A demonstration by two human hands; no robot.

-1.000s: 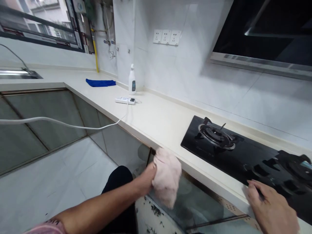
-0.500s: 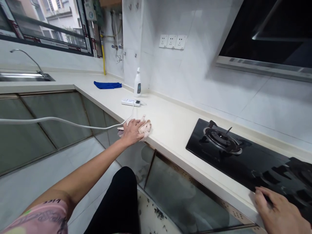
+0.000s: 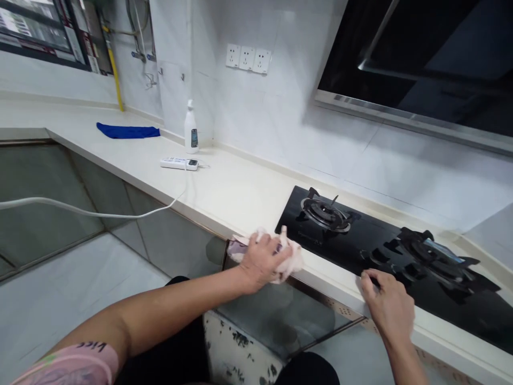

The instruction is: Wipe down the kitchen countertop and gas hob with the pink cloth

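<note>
My left hand (image 3: pixel 262 259) grips a pale pink cloth (image 3: pixel 290 255) and presses it on the front edge of the cream countertop (image 3: pixel 224 187), just left of the black glass gas hob (image 3: pixel 385 251). My right hand (image 3: pixel 387 305) rests flat on the counter edge at the hob's front, fingers spread and touching the glass near the knobs. The hob has two burners, one (image 3: pixel 324 211) at the left and one (image 3: pixel 436 251) at the right.
A white power strip (image 3: pixel 179 163) lies on the counter, its cord (image 3: pixel 92 209) hanging out over the floor. A white spray bottle (image 3: pixel 191 130) stands by the wall and a blue cloth (image 3: pixel 127 130) lies farther left. A range hood (image 3: pixel 420 59) hangs above; glass cabinet doors (image 3: pixel 276 315) lie below.
My left hand has slid the pink cloth right along the counter edge, from near the cord to the hob's left corner. The view has shifted right; my right hand stays at the hob's front.
</note>
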